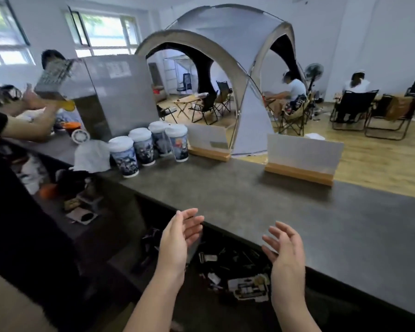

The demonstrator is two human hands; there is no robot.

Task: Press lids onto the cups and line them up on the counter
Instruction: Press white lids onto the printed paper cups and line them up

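Several printed paper cups with white lids stand in a row on the dark counter [237, 200] at the left: the nearest cup [125, 156], a second [143, 147], a third [159, 138] and the rightmost [178, 142]. My left hand [177, 238] and my right hand [285, 250] hover empty at the counter's near edge, palms facing each other, fingers relaxed. Both hands are well apart from the cups.
A white cloth or bag [91, 155] lies left of the cups. Two card signs on wooden bases [210, 144] [302, 159] stand along the counter's far edge. Another person's arms [31, 125] work at the far left beside a grey machine [101, 92]. Clutter fills the lower shelf [237, 271].
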